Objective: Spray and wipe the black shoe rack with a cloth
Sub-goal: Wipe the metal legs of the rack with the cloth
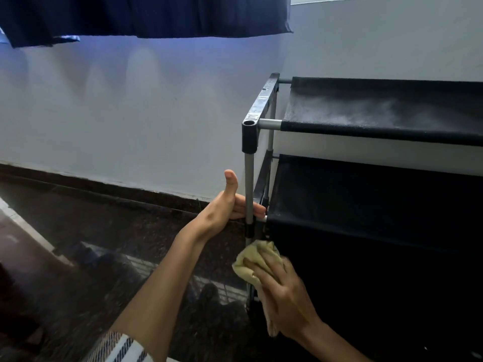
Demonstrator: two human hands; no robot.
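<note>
**Shoe rack against the wall — cloth at the front post**

Black fabric shoe rack (pixel 379 111), dusty top tier, round metal tubes. Crumpled yellow cloth (pixel 254 259) clutched in right hand (pixel 285 296), pressed to the post. Left hand (pixel 230 205) — fingers straight behind the post, thumb up.

what the view cuts off or hides

the rack (pixel 379 126) runs off the right edge; its lower tiers sink into darkness. the post (pixel 249 184) hides part of the left hand (pixel 224 207) fingers. the cloth (pixel 254 262) is partly covered by the right hand (pixel 285 296). the curtain (pixel 146 14) is cut by the top edge. dark shapes on the floor (pixel 78 231) are too blurred to tell.
</note>
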